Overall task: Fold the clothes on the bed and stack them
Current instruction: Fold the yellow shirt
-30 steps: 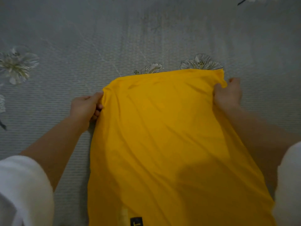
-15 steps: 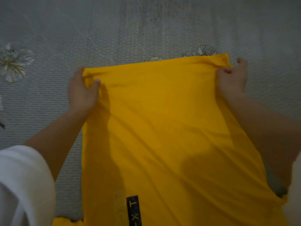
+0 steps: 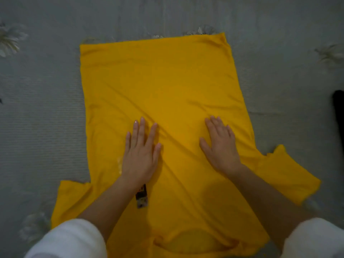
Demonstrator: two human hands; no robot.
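Note:
A yellow T-shirt (image 3: 163, 86) lies spread flat on the grey bed, hem at the far end, collar near me, both short sleeves out to the sides. A small dark label shows on it just below my left wrist. My left hand (image 3: 140, 153) rests flat on the middle of the shirt, fingers straight. My right hand (image 3: 220, 146) lies flat on the fabric to the right of it, fingers straight too. Diagonal wrinkles run between the two hands.
The grey bedsheet (image 3: 41, 112) with pale flower prints surrounds the shirt on all sides. A black object (image 3: 338, 112) shows at the right edge of the view.
Both hands let go of the shirt's hem corners and came back toward me. The shirt now lies flat, and both palms rest on its middle.

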